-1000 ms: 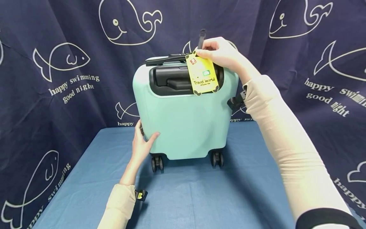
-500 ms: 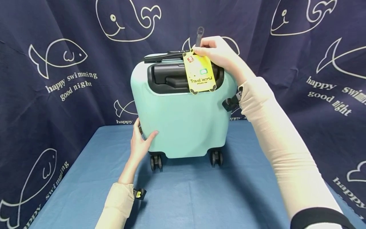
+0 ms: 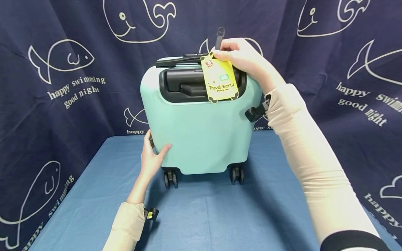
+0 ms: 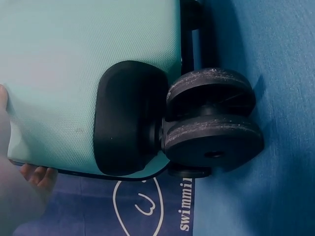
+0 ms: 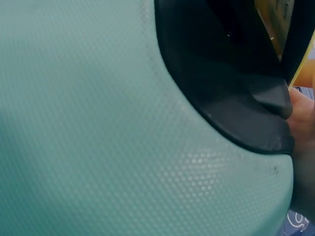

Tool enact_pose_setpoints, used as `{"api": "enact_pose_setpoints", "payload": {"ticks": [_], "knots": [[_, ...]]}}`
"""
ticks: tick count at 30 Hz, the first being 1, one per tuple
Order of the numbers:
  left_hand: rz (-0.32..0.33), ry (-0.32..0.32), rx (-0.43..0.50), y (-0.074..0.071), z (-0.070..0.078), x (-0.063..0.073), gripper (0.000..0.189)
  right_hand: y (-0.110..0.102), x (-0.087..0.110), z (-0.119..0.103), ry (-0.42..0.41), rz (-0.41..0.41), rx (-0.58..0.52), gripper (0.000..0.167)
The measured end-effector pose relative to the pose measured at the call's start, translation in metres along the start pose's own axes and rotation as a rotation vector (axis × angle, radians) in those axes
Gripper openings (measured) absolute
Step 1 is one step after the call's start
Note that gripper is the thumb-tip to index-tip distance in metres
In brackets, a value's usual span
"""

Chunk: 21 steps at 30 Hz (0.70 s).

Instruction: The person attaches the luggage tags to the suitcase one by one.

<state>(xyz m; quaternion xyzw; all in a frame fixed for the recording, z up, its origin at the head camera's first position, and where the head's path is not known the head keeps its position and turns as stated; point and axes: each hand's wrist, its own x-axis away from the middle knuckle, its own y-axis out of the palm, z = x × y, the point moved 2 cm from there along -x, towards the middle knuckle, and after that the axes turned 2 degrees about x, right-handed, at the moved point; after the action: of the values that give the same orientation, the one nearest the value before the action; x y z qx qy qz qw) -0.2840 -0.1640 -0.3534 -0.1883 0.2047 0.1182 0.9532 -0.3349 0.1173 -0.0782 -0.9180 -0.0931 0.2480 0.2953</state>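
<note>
Luggage tag (image 3: pixel 220 79): material and form?

Thin, flat yellow rectangle, dark-cornered, printed "Travel World"; dark strap (image 3: pixel 220 36) pointing up. Long axis near vertical, top leaning picture-left.

Location and grip?

Before the black recess (image 3: pixel 182 97) of the mint suitcase (image 3: pixel 201 137), its shell finely dimpled. Right hand (image 3: pixel 244 57) pinches the tag's upper end; left hand (image 3: pixel 150 158) grips the suitcase's lower side.

Navy curtain (image 3: pixel 194 21) behind blue tablecloth (image 3: pixel 201 216).
</note>
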Motion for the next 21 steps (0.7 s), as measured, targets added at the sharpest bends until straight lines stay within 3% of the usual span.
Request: {"api": "enact_pose_setpoints", "payload": {"ticks": [10,21], "knots": [[0.035,0.051,0.088,0.0008,-0.0018,-0.0005,0.085,0.0006,-0.0009,0.0010,-0.047,0.024,0.073,0.023],[0.013,0.079,0.176,-0.0033,0.0000,-0.0051,0.062,0.0002,-0.0009,0.0018,-0.078,0.008,0.099,0.029]]}}
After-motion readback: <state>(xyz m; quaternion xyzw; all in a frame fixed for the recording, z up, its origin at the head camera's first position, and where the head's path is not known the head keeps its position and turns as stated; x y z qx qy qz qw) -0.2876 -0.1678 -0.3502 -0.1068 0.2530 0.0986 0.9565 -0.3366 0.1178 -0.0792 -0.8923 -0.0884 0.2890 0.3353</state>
